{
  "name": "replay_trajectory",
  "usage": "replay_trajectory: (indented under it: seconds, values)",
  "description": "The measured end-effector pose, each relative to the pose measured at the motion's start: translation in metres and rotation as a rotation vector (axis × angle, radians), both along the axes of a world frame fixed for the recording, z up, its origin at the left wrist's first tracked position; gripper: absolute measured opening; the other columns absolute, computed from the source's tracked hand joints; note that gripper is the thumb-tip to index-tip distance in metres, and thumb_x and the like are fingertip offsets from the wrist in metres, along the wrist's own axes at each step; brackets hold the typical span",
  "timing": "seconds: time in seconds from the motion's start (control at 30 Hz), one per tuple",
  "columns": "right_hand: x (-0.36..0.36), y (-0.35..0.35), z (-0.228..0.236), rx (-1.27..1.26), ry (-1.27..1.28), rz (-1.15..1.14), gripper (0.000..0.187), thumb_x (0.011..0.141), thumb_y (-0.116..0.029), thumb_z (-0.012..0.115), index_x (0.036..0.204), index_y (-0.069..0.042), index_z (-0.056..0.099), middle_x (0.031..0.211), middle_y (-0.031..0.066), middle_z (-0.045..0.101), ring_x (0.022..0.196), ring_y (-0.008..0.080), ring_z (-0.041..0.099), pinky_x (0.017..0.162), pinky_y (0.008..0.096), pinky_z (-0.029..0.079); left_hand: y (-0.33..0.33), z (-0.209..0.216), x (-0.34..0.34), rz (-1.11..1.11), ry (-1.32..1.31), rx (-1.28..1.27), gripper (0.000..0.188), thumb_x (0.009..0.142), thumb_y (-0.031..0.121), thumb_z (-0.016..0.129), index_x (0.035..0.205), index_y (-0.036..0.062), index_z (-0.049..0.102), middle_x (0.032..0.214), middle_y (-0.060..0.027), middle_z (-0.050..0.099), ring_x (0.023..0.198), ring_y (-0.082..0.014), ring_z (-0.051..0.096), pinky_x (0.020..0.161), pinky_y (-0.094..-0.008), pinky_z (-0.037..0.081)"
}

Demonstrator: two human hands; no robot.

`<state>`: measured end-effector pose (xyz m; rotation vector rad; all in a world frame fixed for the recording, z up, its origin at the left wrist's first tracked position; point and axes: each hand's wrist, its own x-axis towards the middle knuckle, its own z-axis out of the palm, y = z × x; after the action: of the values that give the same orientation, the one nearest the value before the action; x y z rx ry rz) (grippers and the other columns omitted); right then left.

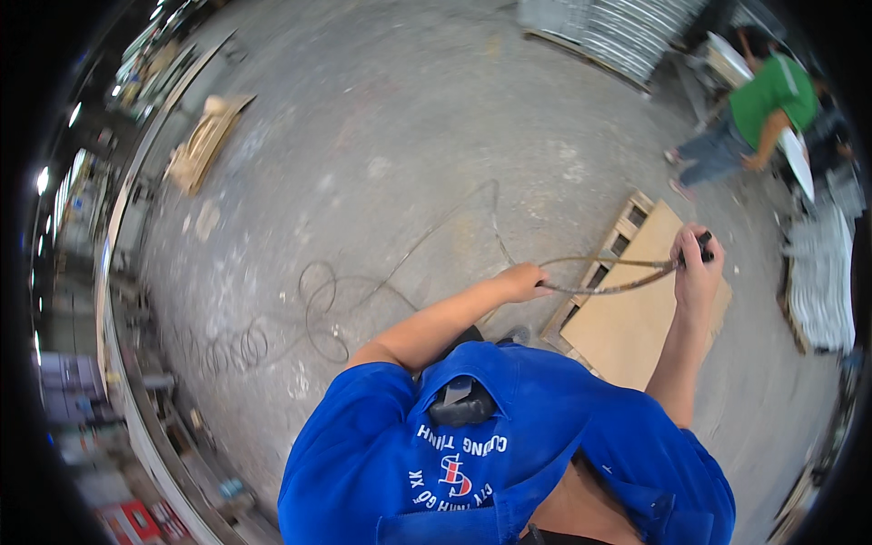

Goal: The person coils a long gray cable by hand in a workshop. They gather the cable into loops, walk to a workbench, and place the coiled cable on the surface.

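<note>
Blue short-sleeved work shirt [536, 409] is nearest cam, wearer's L hand [522, 283] closed on thin brown flexible hose [599, 292] looped btwn hands, R hand [698, 263] gripping black cylindrical fitting [705, 240], prob mid hose-handling, so next move calls for firm grip w/ free slack.

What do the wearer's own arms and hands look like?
Left hand and right hand: bare, no gloves. Forearms uncovered, no watch or band visible at either wrist. Loose, bright blue short sleeves, part of a matching blue shirt.
</note>
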<state>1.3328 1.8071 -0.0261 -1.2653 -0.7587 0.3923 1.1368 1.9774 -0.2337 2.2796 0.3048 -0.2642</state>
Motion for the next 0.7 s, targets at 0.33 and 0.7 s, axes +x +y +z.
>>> replay_trajectory:
  seconds: [0.33,0.7]
  values:
    - [-0.075,0.043,-0.023,-0.388,0.001,0.187,0.019,0.085,-0.013,0.055,0.096,0.002,0.057,0.064,-0.0044,0.043,0.054,0.0027,0.034,0.049,0.0171,0.024,0.065,-0.048,-0.316,1.022,0.139,0.773,0.021,0.082,0.020,0.049,0.088,0.0058,0.063,0.096,-0.0202,0.060,0.095,-0.0339,0.055,0.080,-0.0439,0.042]
    - [-0.223,0.126,-0.024,-0.644,-0.473,0.524,0.024,0.087,-0.021,0.052,0.092,0.000,0.063,0.058,-0.0041,0.043,0.052,0.0043,0.037,0.048,0.0206,0.028,-0.073,0.142,-0.786,2.419,-1.067,0.167,0.020,0.086,0.012,0.038,0.086,-0.0054,0.049,0.074,-0.0195,0.061,0.061,-0.0209,0.059,0.053,-0.0284,0.049]
